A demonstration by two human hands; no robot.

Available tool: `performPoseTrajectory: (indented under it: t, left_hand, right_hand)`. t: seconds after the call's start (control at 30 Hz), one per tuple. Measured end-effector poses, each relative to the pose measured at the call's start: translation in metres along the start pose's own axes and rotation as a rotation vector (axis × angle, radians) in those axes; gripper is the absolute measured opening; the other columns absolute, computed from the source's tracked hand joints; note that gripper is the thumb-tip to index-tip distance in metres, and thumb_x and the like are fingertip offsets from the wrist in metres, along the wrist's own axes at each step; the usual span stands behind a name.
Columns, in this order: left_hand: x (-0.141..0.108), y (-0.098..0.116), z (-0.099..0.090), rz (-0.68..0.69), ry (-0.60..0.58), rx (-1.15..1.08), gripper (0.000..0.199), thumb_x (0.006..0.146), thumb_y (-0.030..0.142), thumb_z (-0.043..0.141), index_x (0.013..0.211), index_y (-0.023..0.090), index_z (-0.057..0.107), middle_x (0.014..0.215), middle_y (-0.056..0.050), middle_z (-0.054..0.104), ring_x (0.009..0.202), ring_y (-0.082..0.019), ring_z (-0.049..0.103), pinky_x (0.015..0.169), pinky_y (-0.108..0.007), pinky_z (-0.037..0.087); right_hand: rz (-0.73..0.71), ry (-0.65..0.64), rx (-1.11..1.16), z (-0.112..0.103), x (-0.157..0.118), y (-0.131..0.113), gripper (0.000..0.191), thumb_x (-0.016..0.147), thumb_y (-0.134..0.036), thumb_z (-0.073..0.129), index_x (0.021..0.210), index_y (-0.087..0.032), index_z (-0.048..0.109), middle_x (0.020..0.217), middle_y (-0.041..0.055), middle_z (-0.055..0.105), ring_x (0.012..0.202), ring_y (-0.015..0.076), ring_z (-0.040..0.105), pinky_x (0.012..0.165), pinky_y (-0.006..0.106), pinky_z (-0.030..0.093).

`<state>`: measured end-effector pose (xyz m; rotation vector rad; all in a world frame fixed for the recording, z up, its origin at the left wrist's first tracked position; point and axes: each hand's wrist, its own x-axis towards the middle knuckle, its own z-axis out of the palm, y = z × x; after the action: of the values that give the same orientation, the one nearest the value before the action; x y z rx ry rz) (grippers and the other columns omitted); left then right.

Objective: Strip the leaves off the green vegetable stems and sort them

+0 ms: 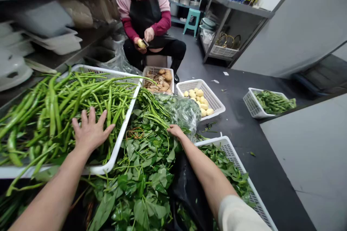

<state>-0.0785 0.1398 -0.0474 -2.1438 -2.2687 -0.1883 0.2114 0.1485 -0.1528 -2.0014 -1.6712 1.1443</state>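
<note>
The left arm reaches in from the lower left, and its hand [90, 130] lies palm down with the fingers spread wide over the green stems [62, 101] in the large white basket [119, 148]. The right arm comes in from the lower right, bare up to a pale sleeve [238, 213] near the elbow, and stretches forward to the leafy greens [146, 169] beside that basket; the right hand [175, 131] is closed around a few thin stalks at the top of the heap, its fingertips partly hidden among them. The green stems are long, slender and bright, some thicker and slightly curved, lying tangled and spilling over the near rim. The leafy greens carry broad, darker leaves, several with a wet shine, on thin pale-green stalks, and they spread down towards the bottom of the view. Black material [187, 184] shows below the right forearm, and another white basket [257, 195] with more leaves stands to its right. Beyond the heap are a clear plastic bag [187, 110], a basket of peeled potatoes [200, 99] and a basket of brown potatoes and peelings [159, 81]. Behind these, a seated person in a dark apron [145, 12] holds a yellow potato [141, 43] and a peeler [145, 43].
</note>
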Motion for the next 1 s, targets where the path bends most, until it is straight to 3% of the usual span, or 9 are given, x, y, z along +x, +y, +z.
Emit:
performPoseTrajectory:
  t: [0.07, 0.13, 0.2, 0.33, 0.47, 0.6, 0.73, 0.87, 1.0]
  left_hand:
    - [-0.010, 0.018, -0.013, -0.049, 0.029, -0.115, 0.058, 0.082, 0.041, 0.043, 0.132, 0.010, 0.044, 0.148, -0.024, 0.024, 0.136, -0.041, 0.015, 0.103, -0.060, 0.017]
    - [-0.026, 0.043, -0.020, -0.100, 0.016, -0.415, 0.048, 0.080, 0.039, 0.046, 0.120, 0.014, 0.056, 0.134, -0.019, 0.047, 0.126, -0.037, 0.036, 0.100, -0.052, 0.031]
    - [-0.045, 0.071, -0.018, -0.236, -0.133, -0.879, 0.032, 0.077, 0.037, 0.054, 0.099, 0.018, 0.066, 0.104, -0.010, 0.066, 0.102, -0.028, 0.057, 0.088, -0.039, 0.044]
    - [-0.074, 0.112, 0.013, -0.600, -0.416, -1.475, 0.022, 0.072, 0.038, 0.064, 0.079, 0.017, 0.062, 0.077, -0.004, 0.065, 0.070, -0.017, 0.061, 0.063, -0.026, 0.047]
    - [-0.092, 0.116, 0.043, -0.741, -0.486, -1.558, 0.020, 0.073, 0.032, 0.066, 0.078, 0.015, 0.057, 0.074, -0.006, 0.064, 0.059, -0.013, 0.060, 0.058, -0.025, 0.047]
    - [-0.101, 0.102, 0.049, -0.821, -0.419, -1.606, 0.006, 0.081, 0.020, 0.055, 0.087, 0.018, 0.056, 0.076, -0.003, 0.064, 0.059, -0.008, 0.060, 0.059, -0.019, 0.046]
    - [-0.101, 0.093, 0.045, -0.817, -0.376, -1.629, 0.005, 0.079, 0.019, 0.058, 0.084, 0.017, 0.057, 0.076, -0.001, 0.064, 0.057, -0.007, 0.060, 0.056, -0.018, 0.044]
    - [-0.100, 0.093, 0.043, -0.801, -0.387, -1.611, 0.008, 0.076, 0.021, 0.063, 0.078, 0.014, 0.058, 0.073, -0.002, 0.063, 0.055, -0.008, 0.059, 0.052, -0.019, 0.044]
    - [-0.093, 0.102, 0.049, -0.742, -0.428, -1.596, 0.015, 0.077, 0.028, 0.064, 0.077, 0.015, 0.058, 0.072, -0.002, 0.064, 0.053, -0.008, 0.058, 0.048, -0.018, 0.042]
  right_hand:
    - [-0.044, 0.060, 0.031, -0.012, -0.014, -0.009, 0.016, 0.085, -0.024, 0.055, 0.088, -0.013, 0.066, 0.087, 0.0016, 0.064, 0.081, 0.0164, 0.060, 0.073, 0.029, 0.048]
    - [-0.112, 0.122, 0.032, -0.020, -0.037, -0.020, 0.014, 0.082, -0.021, 0.055, 0.085, -0.016, 0.067, 0.085, 0.0006, 0.065, 0.081, 0.0155, 0.059, 0.075, 0.026, 0.045]
    - [-0.212, 0.209, 0.056, -0.018, -0.069, -0.030, 0.016, 0.081, -0.019, 0.053, 0.088, -0.018, 0.067, 0.089, 0.0014, 0.065, 0.083, 0.0148, 0.058, 0.078, 0.025, 0.043]
    - [-0.473, 0.364, 0.168, 0.010, -0.132, -0.039, 0.022, 0.080, -0.013, 0.046, 0.082, -0.019, 0.068, 0.082, 0.0032, 0.064, 0.079, 0.0147, 0.058, 0.076, 0.025, 0.044]
    - [-0.352, 0.205, 0.013, 0.030, -0.154, -0.031, 0.023, 0.081, -0.013, 0.047, 0.085, -0.022, 0.068, 0.085, 0.0008, 0.067, 0.080, 0.0132, 0.061, 0.075, 0.022, 0.044]
    - [-0.103, 0.193, -0.171, 0.027, -0.126, -0.021, 0.025, 0.086, -0.022, 0.043, 0.097, -0.021, 0.065, 0.100, 0.0062, 0.067, 0.092, 0.0189, 0.061, 0.078, 0.029, 0.044]
    - [-0.018, 0.100, -0.264, 0.035, -0.098, -0.022, 0.017, 0.074, -0.029, 0.061, 0.087, -0.019, 0.066, 0.087, 0.0096, 0.069, 0.082, 0.0244, 0.063, 0.068, 0.032, 0.045]
    - [-0.098, 0.108, -0.288, 0.041, -0.110, -0.030, 0.015, 0.078, -0.021, 0.054, 0.089, -0.020, 0.064, 0.090, 0.0086, 0.068, 0.085, 0.0219, 0.062, 0.071, 0.030, 0.044]
    - [-0.333, 0.125, -0.272, 0.034, -0.140, -0.035, 0.021, 0.083, -0.015, 0.047, 0.095, -0.022, 0.062, 0.098, 0.0048, 0.065, 0.094, 0.0168, 0.058, 0.083, 0.026, 0.040]
